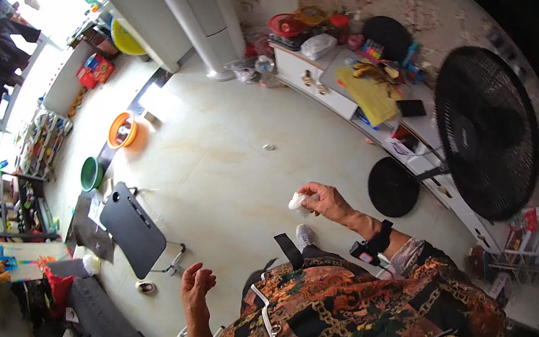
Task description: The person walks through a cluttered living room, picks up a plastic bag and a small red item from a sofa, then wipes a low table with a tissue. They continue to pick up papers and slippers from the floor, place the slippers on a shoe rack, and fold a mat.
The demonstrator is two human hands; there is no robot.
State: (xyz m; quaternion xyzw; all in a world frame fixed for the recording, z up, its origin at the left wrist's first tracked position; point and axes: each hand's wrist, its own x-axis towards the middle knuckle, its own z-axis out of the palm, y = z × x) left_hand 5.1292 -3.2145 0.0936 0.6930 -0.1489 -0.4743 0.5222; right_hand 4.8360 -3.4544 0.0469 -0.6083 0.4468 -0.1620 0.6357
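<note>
My right hand [325, 201] is closed around a crumpled white wad [298, 200], perhaps tissue or cloth, that pokes out past the fingertips. It is held out over the pale tiled floor [220, 185], above my shoe [304, 236]. At the lower left, my left hand [196, 280] is raised with its fingers loosely curled and nothing visible in it. A small whitish scrap [268, 147] lies on the floor beyond my right hand.
A standing fan [486, 132] with a round black base and a white cabinet [336, 92] piled with items stand at right. To the left are a small dark folding table [132, 229], a grey sofa [95, 307], a shoe [145, 287], a green basin [91, 173] and an orange basin [121, 130].
</note>
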